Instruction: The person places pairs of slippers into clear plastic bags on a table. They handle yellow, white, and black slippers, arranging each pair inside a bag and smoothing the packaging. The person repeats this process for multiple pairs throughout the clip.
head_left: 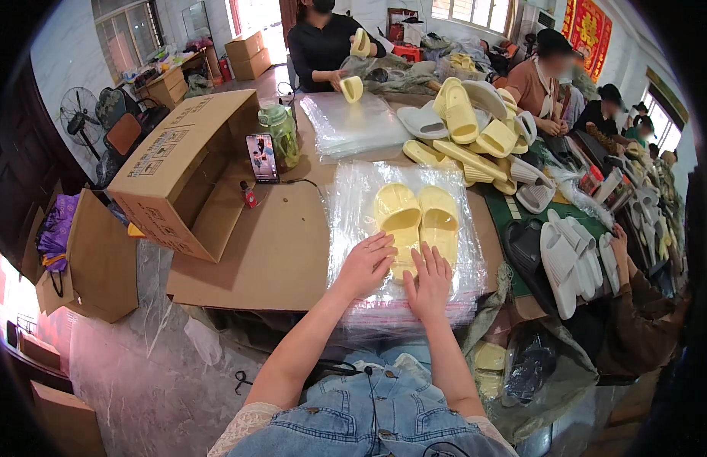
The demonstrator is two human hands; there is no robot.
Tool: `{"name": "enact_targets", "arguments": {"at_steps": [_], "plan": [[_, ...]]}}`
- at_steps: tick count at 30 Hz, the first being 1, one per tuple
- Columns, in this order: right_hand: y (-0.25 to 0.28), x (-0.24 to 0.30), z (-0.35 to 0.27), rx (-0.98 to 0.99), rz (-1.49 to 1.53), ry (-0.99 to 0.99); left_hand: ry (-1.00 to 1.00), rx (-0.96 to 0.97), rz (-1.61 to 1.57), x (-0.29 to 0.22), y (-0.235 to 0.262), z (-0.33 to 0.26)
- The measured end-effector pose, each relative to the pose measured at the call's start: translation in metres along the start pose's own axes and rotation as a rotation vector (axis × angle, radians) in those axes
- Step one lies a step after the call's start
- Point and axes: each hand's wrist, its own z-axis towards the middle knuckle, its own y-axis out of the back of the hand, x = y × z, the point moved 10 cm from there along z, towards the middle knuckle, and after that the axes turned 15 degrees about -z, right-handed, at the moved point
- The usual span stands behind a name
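Left hand [366, 266] and right hand [430, 288] rest flat, gripping nothing, on two yellow slippers [398, 217], possibly bagged; uneven pressure could slide the slick plastic bags [351, 202] beneath them.

- A pair of pale yellow slippers [437, 228] is laid side by side, lengthwise, pointing away from the wearer; moulded, glossy surfaces are shown, and the near ends are partly hidden.
- A stack of clear plastic bags [352, 213] is spread flat beneath the pair, on the brown cardboard [254, 263]; its surface is creased and shiny, and a reddish line is seen along its near edge.
- Whether the slippers are enclosed by the top bag cannot be told.
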Motion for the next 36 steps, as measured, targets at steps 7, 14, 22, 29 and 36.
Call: {"name": "enact_targets", "arguments": {"at_steps": [7, 14, 22, 29, 36], "plan": [[-0.0024, -0.0003, -0.0007, 0.010, -0.015, 0.006, -0.008, 0.001, -0.013, 0.0011, 0.0002, -0.0007], [-0.0025, 0.0002, -0.0009, 0.007, -0.015, 0.013, 0.002, -0.013, -0.038, -0.0026, 0.0022, -0.0004], [-0.0014, 0.0002, -0.0002, 0.012, -0.013, 0.009, -0.003, -0.014, -0.035, -0.0042, 0.0024, 0.0007], [-0.0013, -0.0002, -0.0010, -0.005, -0.005, 0.014, 0.003, -0.006, -0.051, -0.0008, 0.0012, 0.0002], [-0.0008, 0.0010, -0.0006, 0.010, -0.008, 0.011, 0.002, -0.010, -0.035, -0.0007, 0.0018, -0.0006]]}}
